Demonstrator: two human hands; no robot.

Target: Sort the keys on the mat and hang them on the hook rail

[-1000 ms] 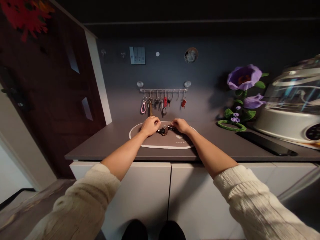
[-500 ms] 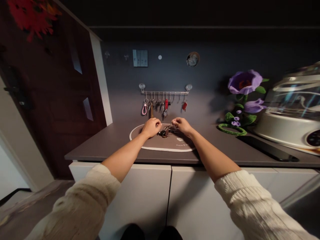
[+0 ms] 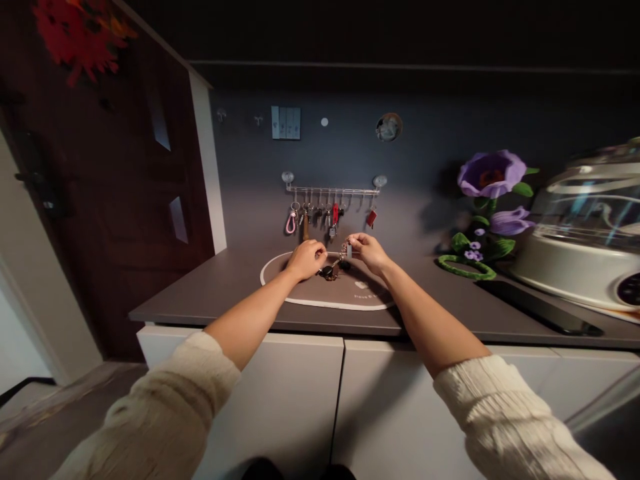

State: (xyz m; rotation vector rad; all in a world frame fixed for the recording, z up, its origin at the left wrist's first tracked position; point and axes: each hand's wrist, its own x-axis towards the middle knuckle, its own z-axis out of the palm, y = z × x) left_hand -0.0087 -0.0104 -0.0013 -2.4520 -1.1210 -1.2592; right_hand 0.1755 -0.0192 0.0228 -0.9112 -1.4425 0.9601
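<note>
Head view: two bare hands out over the counter, cream sleeves [image 3: 505, 400] pushed up to the forearms. Left hand [image 3: 306, 260]: fingers curled, gap narrow, low over the mat; can't tell if it grips anything, palm side hidden. Right hand [image 3: 369, 252]: thumb and fingers pinched on the top end of a key chain [image 3: 343, 253], small silver tag [image 3: 349, 251] hanging just under the fingertips.

Surface, near to far: pale cabinet doors [image 3: 280, 393] below, grey-brown counter [image 3: 210, 287] on top, brown mat [image 3: 345, 292] with white edge, some lettering at its right. Flat black slab [image 3: 540, 308] on the counter to the right, looks like a phone. Behind it, purple flower [image 3: 493, 175] with a green ring base, next to a white appliance [image 3: 565, 257] with a clear upper part. Back wall: clear hook rail [image 3: 360, 192] on two suction cups, hanging keys [image 3: 291, 223] mostly on its left part, red tag [image 3: 371, 218] near the right end. Dark red door [image 3: 135, 233] at far left.

Key bunch [image 3: 330, 272]: on the mat between the hands, just right of the left fingers, below and left of the right fingertips. Individual keys too small to separate.
</note>
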